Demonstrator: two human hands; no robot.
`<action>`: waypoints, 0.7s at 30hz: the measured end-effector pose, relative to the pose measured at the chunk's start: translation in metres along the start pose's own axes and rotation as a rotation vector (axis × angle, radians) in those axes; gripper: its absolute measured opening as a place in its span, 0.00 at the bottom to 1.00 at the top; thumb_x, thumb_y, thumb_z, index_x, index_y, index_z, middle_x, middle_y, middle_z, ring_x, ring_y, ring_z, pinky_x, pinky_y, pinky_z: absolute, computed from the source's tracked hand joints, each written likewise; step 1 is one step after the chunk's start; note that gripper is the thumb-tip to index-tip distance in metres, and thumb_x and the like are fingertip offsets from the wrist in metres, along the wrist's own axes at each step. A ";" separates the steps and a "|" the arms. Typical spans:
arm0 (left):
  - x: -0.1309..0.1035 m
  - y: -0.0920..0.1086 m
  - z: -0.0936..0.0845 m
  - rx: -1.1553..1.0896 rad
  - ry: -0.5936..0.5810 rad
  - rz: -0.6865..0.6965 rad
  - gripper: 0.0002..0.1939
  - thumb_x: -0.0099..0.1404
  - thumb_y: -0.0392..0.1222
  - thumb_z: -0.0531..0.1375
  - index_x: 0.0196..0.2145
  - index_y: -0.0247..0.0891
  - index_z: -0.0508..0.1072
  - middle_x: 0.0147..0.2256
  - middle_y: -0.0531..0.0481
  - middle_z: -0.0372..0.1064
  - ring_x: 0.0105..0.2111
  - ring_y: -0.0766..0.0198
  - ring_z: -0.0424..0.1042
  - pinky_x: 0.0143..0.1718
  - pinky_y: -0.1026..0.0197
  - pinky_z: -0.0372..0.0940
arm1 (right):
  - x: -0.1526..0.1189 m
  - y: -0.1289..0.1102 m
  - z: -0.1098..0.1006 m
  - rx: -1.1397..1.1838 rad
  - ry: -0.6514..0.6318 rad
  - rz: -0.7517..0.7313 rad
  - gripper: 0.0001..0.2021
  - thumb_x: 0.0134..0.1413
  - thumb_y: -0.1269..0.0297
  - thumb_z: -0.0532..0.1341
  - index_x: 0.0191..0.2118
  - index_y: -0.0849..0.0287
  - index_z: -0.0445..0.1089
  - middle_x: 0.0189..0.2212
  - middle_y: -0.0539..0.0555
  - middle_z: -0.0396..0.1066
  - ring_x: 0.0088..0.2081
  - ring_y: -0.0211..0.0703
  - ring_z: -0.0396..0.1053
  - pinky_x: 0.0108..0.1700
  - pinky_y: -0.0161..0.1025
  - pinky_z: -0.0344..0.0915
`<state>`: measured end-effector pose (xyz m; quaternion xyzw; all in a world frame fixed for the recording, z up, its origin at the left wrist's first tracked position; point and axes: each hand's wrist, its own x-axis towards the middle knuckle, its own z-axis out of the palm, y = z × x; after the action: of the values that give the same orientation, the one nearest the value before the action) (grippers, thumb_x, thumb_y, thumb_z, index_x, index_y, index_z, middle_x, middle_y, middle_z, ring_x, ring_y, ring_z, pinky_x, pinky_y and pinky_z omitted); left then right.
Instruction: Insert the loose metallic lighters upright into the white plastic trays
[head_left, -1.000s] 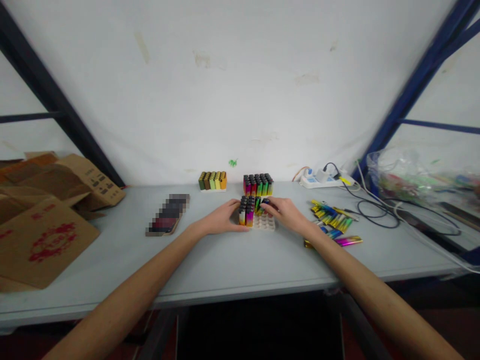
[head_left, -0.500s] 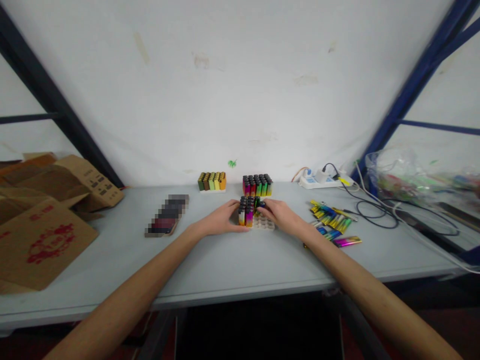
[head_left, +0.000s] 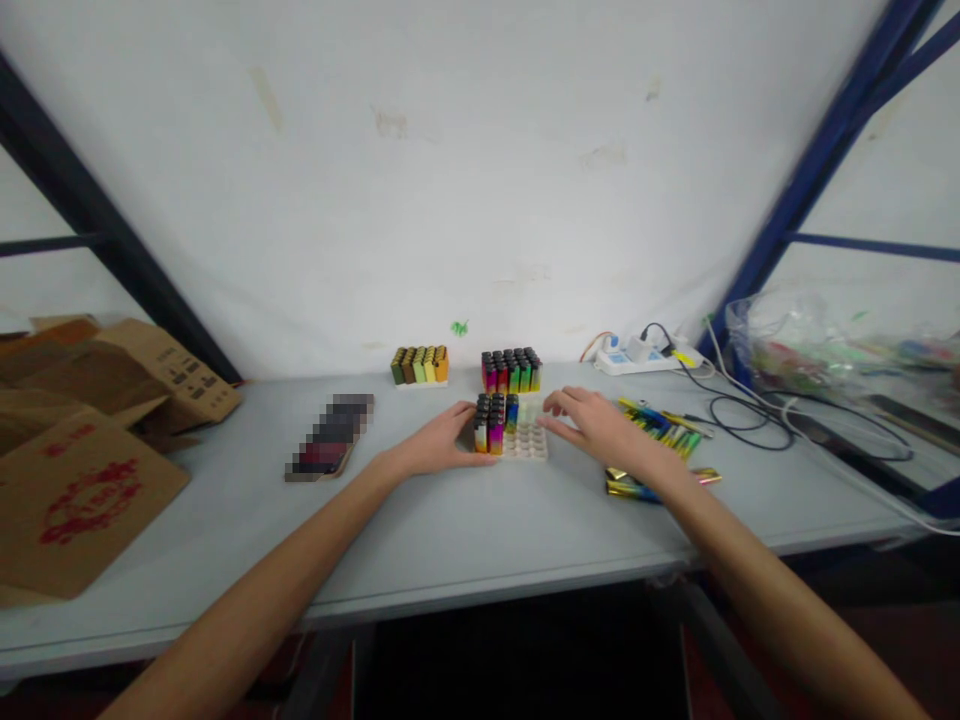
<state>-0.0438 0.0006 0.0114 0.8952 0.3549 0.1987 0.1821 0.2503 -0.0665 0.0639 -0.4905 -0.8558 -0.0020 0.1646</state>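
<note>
My left hand [head_left: 444, 440] grips the left end of a white lighter tray [head_left: 525, 448], thumb along the front and fingers behind. Upright lighters [head_left: 489, 425] with black tops and shiny coloured bodies fill the left part of the tray. Beside them at the back stands a blue and yellow lighter [head_left: 511, 412]. Bare round slots show over the tray's right part. Just right of the tray hovers my right hand [head_left: 592, 425], fingers apart with nothing seen in them. Under and beyond its wrist lies a loose heap of shiny lighters [head_left: 679, 437].
Against the wall stand a tray of yellow and green lighters [head_left: 420, 366] and a tray of multicoloured lighters [head_left: 511, 371]. A phone [head_left: 330, 437] lies at left, near cardboard boxes [head_left: 97, 490]. A power strip [head_left: 637, 358] with cables and plastic bags [head_left: 810, 340] occupy the right.
My right hand has let go of a lighter in the tray and moved right, its fingers now apart. The left hand stays on the tray. The view has shifted slightly.
</note>
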 end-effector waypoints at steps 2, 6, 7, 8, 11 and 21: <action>0.000 0.001 0.000 0.008 -0.005 -0.010 0.42 0.57 0.65 0.68 0.61 0.39 0.67 0.59 0.38 0.66 0.59 0.43 0.68 0.64 0.45 0.63 | -0.031 0.018 -0.013 0.015 0.022 -0.048 0.23 0.69 0.45 0.55 0.58 0.55 0.68 0.54 0.62 0.70 0.57 0.56 0.68 0.61 0.54 0.64; 0.000 0.002 -0.002 0.000 -0.010 -0.023 0.42 0.57 0.66 0.68 0.61 0.38 0.68 0.59 0.37 0.66 0.59 0.42 0.68 0.64 0.44 0.63 | -0.107 0.056 -0.013 -0.079 0.074 0.013 0.37 0.58 0.39 0.63 0.69 0.46 0.60 0.70 0.62 0.51 0.71 0.66 0.51 0.67 0.62 0.58; 0.000 0.002 -0.002 -0.007 -0.008 -0.021 0.42 0.57 0.66 0.68 0.60 0.38 0.68 0.59 0.37 0.66 0.59 0.42 0.68 0.63 0.44 0.63 | -0.123 0.065 -0.008 -0.122 0.094 0.035 0.40 0.56 0.38 0.64 0.70 0.45 0.58 0.72 0.62 0.46 0.73 0.69 0.45 0.68 0.66 0.54; 0.000 0.002 -0.002 -0.014 -0.003 -0.018 0.42 0.56 0.66 0.68 0.60 0.38 0.69 0.59 0.37 0.67 0.59 0.42 0.68 0.63 0.44 0.63 | -0.137 0.073 -0.003 -0.155 0.117 0.052 0.42 0.55 0.38 0.65 0.71 0.44 0.56 0.74 0.61 0.43 0.73 0.71 0.41 0.69 0.68 0.52; 0.001 0.001 -0.001 -0.019 0.006 -0.012 0.41 0.56 0.66 0.69 0.59 0.38 0.69 0.59 0.38 0.67 0.58 0.42 0.69 0.63 0.45 0.63 | -0.153 0.095 0.011 -0.213 0.143 0.104 0.42 0.57 0.39 0.63 0.73 0.42 0.51 0.76 0.58 0.35 0.74 0.73 0.34 0.69 0.72 0.47; 0.000 0.001 -0.001 -0.025 0.011 -0.013 0.41 0.56 0.66 0.68 0.59 0.39 0.69 0.58 0.39 0.67 0.58 0.42 0.69 0.63 0.44 0.63 | -0.084 0.126 0.019 -0.101 -0.125 0.116 0.38 0.60 0.37 0.59 0.72 0.43 0.56 0.75 0.61 0.45 0.73 0.69 0.45 0.68 0.75 0.45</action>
<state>-0.0437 -0.0004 0.0128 0.8895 0.3591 0.2067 0.1928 0.3897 -0.0683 0.0018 -0.5459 -0.8334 -0.0051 0.0856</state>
